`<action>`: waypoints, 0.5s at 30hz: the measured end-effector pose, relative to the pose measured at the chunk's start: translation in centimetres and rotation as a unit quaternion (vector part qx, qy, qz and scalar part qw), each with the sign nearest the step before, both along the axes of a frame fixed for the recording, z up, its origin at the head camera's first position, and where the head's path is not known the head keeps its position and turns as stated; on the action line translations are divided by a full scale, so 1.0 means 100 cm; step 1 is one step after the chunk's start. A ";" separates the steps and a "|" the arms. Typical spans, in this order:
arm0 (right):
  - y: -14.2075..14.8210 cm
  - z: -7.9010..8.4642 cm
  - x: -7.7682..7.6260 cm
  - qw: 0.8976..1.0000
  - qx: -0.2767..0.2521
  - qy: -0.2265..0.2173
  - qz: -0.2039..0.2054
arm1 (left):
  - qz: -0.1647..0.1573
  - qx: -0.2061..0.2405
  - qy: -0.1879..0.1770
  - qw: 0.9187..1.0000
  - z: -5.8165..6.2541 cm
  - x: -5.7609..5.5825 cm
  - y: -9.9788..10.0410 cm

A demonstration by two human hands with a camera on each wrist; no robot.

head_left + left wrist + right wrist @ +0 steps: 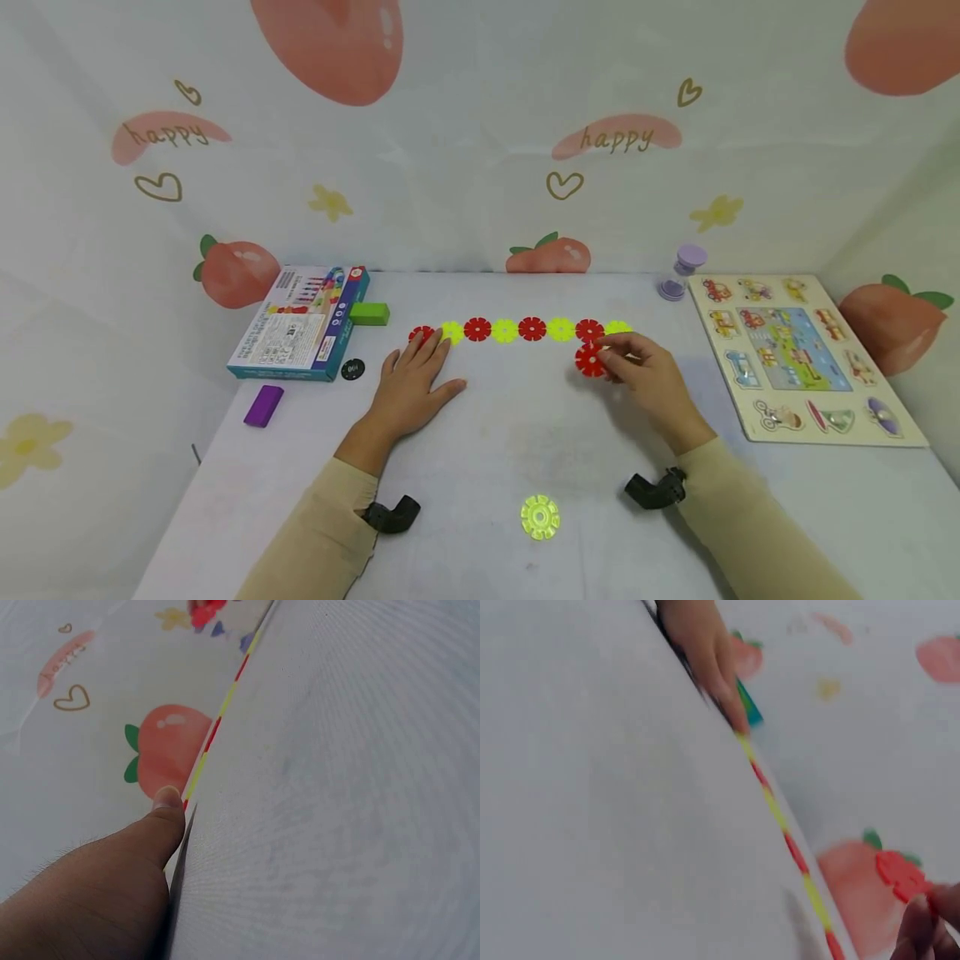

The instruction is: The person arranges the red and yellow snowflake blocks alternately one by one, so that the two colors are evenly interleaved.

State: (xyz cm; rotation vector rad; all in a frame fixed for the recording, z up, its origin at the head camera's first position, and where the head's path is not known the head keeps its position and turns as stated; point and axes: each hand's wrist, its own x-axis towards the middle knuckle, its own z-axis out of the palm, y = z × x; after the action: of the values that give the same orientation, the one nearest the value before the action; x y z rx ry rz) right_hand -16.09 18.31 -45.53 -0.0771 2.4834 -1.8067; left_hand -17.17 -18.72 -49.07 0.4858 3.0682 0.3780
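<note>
A row of red and yellow-green notched plastic discs, alternating in colour, runs across the table, with a red disc (532, 328) near its middle. My left hand (408, 383) lies with fingers extended, its fingertips on the red disc (418, 332) at the row's left end and touching the yellow-green disc (452, 332) beside it. Near the right end, my right hand (651, 379) pinches another red disc (589, 360) between thumb and fingers. That held disc (900, 876) appears raised above the table in the right wrist view. The hand partly covers the last yellow-green disc (618, 326).
A single yellow-green disc (540, 517) lies near the front. On the left are a boxed set (296, 325), a green block (370, 314), a black round chip (353, 369) and a purple block (264, 406). A sand timer (681, 272) and wooden picture puzzle (802, 358) sit right.
</note>
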 end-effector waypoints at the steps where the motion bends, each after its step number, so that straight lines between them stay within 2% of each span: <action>1: 0.009 -0.003 -0.006 1.000 0.010 -0.005 -0.028 | 0.000 -0.001 0.001 1.000 -0.001 0.000 0.000; 5: 0.038 -0.011 -0.021 0.992 0.067 -0.019 -0.109 | -0.004 0.002 0.002 1.000 -0.001 0.000 0.000; 9: 0.054 -0.018 -0.027 0.978 0.124 0.000 -0.166 | -0.008 0.002 0.005 1.000 -0.001 -0.001 0.000; 12: 0.058 -0.021 -0.030 0.971 0.156 0.021 -0.179 | -0.006 0.002 0.004 1.000 0.000 -0.001 0.000; 15: 0.057 -0.023 -0.030 0.964 0.202 0.050 -0.166 | -0.001 0.002 0.001 1.000 0.000 -0.001 0.000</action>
State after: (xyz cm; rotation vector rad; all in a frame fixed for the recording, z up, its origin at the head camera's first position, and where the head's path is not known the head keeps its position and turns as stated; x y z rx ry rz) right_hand -19.04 24.03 -47.79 0.2950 3.0330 -1.3706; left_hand -17.23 -18.71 -49.04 0.4904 3.0686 0.3840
